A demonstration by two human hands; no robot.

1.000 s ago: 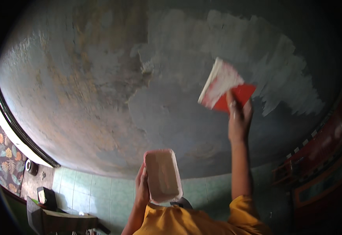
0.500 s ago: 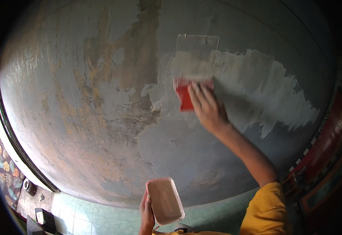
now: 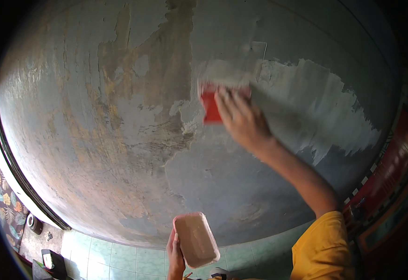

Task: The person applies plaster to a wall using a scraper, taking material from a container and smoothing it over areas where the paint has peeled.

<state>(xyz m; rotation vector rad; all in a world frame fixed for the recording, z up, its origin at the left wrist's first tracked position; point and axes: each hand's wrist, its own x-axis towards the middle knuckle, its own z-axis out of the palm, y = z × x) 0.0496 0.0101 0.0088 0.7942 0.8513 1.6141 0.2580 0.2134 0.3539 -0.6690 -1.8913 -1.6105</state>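
My right hand (image 3: 243,121) grips a red flat scraper (image 3: 211,107) whose whitish edge lies against the grey, patchy wall (image 3: 120,177); my fingers press over the red blade. A lighter layer of filler (image 3: 330,107) with ragged edges spreads right of the scraper, with a thin ridge above it. Low in the view my left hand (image 3: 175,252) holds a pinkish rectangular tub (image 3: 196,237) by its left side, with pale paste coating its inside.
A pale green tiled floor (image 3: 124,259) runs along the wall's foot. At the left are a floral panel (image 3: 5,200), a black curved edge (image 3: 21,177), a small round object (image 3: 34,224) and a dark box (image 3: 54,261). Dark red furniture (image 3: 390,158) stands at the right.
The scraper went from tilted at the right to upright against the wall's middle, then slightly up and left. The tub now sits lower in view. A fresh ridged swipe appears above the scraper.
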